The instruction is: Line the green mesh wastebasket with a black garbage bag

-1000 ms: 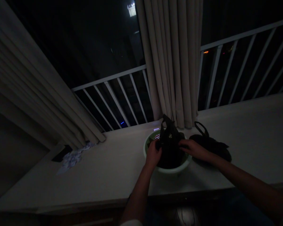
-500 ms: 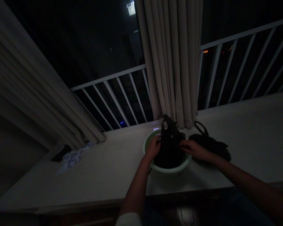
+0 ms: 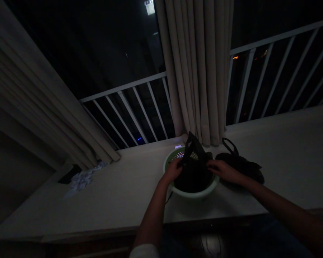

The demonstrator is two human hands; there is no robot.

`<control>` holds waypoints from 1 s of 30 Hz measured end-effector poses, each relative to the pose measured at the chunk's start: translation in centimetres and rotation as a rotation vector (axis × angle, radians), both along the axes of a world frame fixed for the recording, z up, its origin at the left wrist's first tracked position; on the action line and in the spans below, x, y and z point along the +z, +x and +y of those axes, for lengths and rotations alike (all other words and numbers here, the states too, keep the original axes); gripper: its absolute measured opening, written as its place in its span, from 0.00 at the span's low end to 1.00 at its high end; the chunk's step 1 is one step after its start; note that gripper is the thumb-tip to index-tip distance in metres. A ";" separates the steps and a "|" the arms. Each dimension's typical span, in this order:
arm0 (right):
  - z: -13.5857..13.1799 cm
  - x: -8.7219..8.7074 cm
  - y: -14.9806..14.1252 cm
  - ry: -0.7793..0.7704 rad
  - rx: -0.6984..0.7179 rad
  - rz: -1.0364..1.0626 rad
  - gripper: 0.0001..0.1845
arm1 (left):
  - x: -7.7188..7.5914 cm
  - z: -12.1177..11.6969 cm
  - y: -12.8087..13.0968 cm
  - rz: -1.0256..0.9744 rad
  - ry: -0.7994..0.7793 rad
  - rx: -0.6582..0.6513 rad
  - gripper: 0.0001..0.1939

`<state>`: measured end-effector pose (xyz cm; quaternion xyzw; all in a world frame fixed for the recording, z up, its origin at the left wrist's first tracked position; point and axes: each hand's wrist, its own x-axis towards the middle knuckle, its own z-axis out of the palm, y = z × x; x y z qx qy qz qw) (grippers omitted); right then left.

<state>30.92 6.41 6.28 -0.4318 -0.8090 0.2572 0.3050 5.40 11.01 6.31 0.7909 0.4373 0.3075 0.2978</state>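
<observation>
A black bag with a strap loop standing up at its top sits in a round light-green basket with a perforated wall. My left hand is closed on the bag's left edge, inside the basket's rim. At the bag's right edge my right hand pinches the dark material, its wrist passing over the basket's rim. The fingertips of both hands partly merge with the black material in the dim light.
Right of the basket lies another dark bag with a looped handle. A crumpled patterned cloth and a dark flat object lie far left on the white ledge. Curtains and railings stand behind.
The bag's top strap has shifted and opened into a wider loop, showing more of the basket's perforated wall. Both hands stay on the bag with only slight movement.
</observation>
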 end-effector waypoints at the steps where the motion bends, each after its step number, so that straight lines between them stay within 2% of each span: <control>1: 0.1 -0.1 0.1 0.000 -0.007 0.007 0.11 | 0.1 -0.1 -0.2 -0.013 -0.022 0.007 0.19; 6: 0.4 -0.5 0.7 -0.017 -0.014 0.022 0.11 | 0.7 -1.4 -1.2 -0.084 -0.240 0.027 0.15; 8: 0.3 -0.5 0.9 -0.025 -0.021 0.027 0.11 | 1.0 -2.0 -1.6 -0.111 -0.283 0.026 0.14; 13: -0.1 -0.5 1.1 -0.056 -0.034 0.059 0.11 | 1.6 -3.3 -2.8 -0.103 -0.232 0.036 0.12; 19: -0.6 -0.6 1.5 -0.046 -0.052 0.070 0.12 | 1.3 -4.3 -4.6 -0.019 -0.135 0.075 0.12; 26: -1.2 -0.9 2.0 -0.013 -0.115 0.037 0.12 | 0.7 -5.6 -6.1 0.010 -0.162 0.125 0.09; 30: -1.5 -0.9 2.4 -0.012 -0.093 0.022 0.12 | 0.7 -6.2 -6.8 0.041 -0.137 0.163 0.08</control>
